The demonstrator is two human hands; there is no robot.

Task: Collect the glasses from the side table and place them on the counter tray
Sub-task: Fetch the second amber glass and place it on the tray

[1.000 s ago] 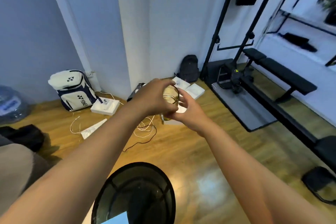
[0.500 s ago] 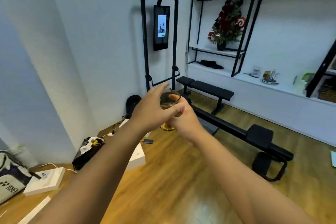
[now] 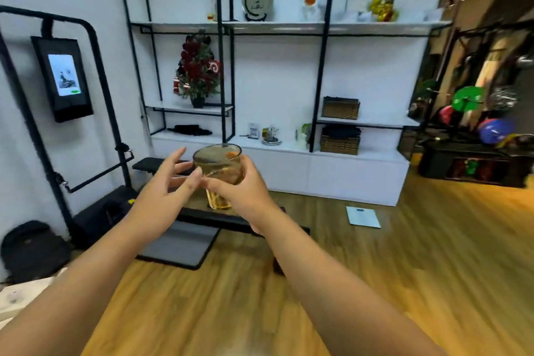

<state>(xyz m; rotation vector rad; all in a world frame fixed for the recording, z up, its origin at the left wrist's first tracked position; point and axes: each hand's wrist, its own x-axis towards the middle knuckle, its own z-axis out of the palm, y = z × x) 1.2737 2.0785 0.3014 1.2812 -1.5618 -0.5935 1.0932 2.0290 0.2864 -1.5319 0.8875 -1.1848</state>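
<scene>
A clear amber-tinted glass is held upright in front of me at chest height, a second glass apparently stacked beneath it. My right hand is wrapped around its right side and lower part. My left hand hovers just left of the glass with fingers spread, its thumb tip close to the glass wall. Neither a side table nor a counter tray is in view.
Ahead stands a black-framed white shelf unit with baskets, a plant and ornaments. A weight bench and a black rack with a screen are at left, a grey mat on the wooden floor, a backpack far left.
The view has swung right from the corner with the bags toward the shelf wall. My left hand has let go of the glass and opened; the right hand still holds it.
</scene>
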